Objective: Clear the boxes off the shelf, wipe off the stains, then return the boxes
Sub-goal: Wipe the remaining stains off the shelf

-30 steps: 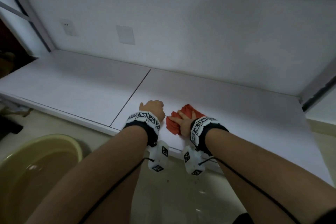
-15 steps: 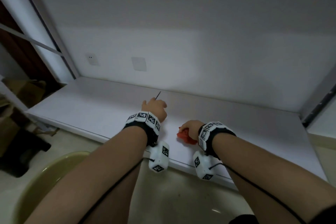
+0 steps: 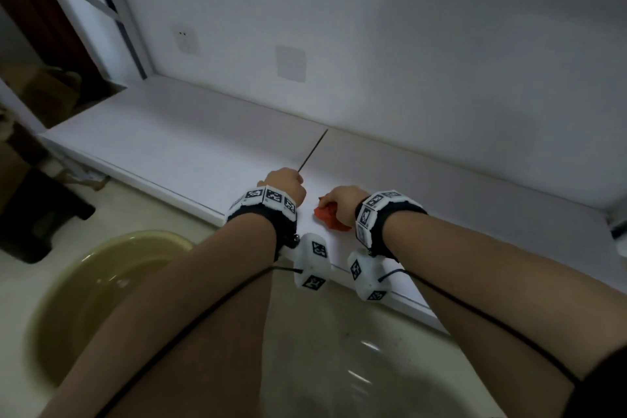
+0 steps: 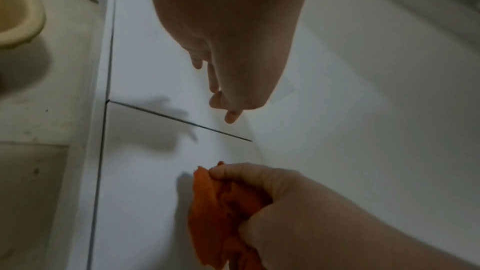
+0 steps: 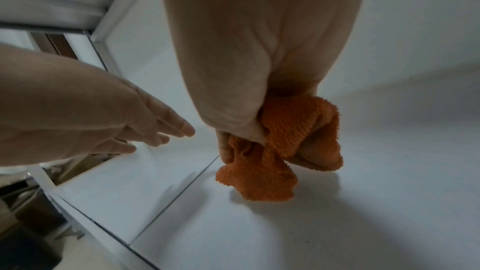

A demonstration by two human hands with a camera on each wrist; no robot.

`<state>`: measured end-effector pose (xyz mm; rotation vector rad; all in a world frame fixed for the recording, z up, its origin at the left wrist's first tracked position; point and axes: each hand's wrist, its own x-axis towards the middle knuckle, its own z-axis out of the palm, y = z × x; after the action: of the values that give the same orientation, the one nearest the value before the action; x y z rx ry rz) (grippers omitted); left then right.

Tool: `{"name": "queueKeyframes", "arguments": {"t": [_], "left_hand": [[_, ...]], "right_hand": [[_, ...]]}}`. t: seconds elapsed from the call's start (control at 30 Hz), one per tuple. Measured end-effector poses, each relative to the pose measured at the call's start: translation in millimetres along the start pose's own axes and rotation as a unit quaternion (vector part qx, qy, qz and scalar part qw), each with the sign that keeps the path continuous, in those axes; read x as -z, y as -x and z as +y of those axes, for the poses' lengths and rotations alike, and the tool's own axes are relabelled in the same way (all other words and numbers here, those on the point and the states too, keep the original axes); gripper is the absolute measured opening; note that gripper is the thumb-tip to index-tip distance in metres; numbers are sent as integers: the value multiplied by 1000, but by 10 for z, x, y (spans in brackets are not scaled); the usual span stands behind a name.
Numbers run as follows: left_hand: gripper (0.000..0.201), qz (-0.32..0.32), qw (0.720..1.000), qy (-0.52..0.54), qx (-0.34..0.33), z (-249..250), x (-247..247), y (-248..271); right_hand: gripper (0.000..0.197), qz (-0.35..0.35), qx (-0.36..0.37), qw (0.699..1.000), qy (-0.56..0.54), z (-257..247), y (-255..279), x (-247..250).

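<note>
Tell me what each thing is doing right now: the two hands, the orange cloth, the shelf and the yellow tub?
Left hand: open, fingers straight, over the shelf.
Right hand: grips the bunched cloth.
Orange cloth: scrunched up in the right hand, lower end at the shelf.
Shelf: bare, no boxes on it.
Yellow tub: upright on the floor, below the shelf edge.

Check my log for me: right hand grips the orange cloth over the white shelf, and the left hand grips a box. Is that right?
One slip: the left hand holds nothing. The right wrist view shows its fingers straight above the shelf. No box is in view. The right hand does grip the orange cloth.
</note>
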<state>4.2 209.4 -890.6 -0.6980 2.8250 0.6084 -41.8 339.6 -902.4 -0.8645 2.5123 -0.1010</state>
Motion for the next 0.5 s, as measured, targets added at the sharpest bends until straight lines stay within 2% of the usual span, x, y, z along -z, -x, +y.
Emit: {"name": "queueKeyframes", "arguments": {"t": [0.17, 0.3, 0.5], "left_hand": [[37, -52, 998, 35, 25, -155, -202, -117], [41, -82, 996, 38, 17, -177, -360, -167], [41, -74, 997, 10, -24, -186, -354, -237]], "right_hand": [[38, -25, -10, 999, 33, -51, -163, -13], [38, -81, -24, 995, 44, -131, -256, -74], [36, -57, -41, 996, 46, -151, -391, -72]]}}
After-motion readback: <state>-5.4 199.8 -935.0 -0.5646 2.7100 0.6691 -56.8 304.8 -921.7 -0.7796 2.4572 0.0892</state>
